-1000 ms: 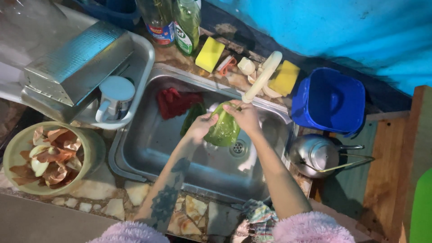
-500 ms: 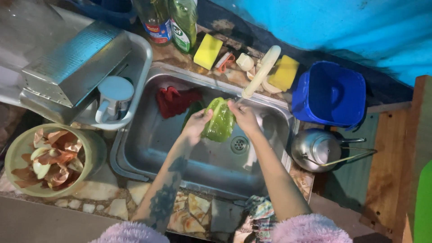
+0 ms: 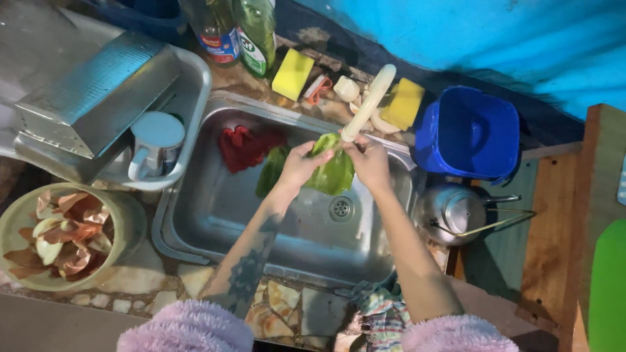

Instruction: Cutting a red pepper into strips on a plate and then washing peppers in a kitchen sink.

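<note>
Both hands hold a green pepper (image 3: 334, 171) over the steel sink (image 3: 222, 215), right under the end of a pale tap spout (image 3: 368, 104). My left hand (image 3: 301, 164) grips its left side and my right hand (image 3: 370, 161) its right side. A second green pepper piece (image 3: 271, 171) lies in the basin just left of my left hand, beside a red pepper piece (image 3: 246, 146). The sink drain (image 3: 341, 208) is below the held pepper.
Yellow sponges (image 3: 292, 73) and two bottles (image 3: 255, 32) line the sink's far rim. A blue bucket (image 3: 468, 133) and steel kettle (image 3: 456, 212) stand at right. Left: a metal tray with a cup (image 3: 154, 140), and a green bowl of peelings (image 3: 59, 231).
The hands have lifted the green pepper slightly up and away, closer under the tap spout, and turned it between them. Nothing else in the sink has moved.
</note>
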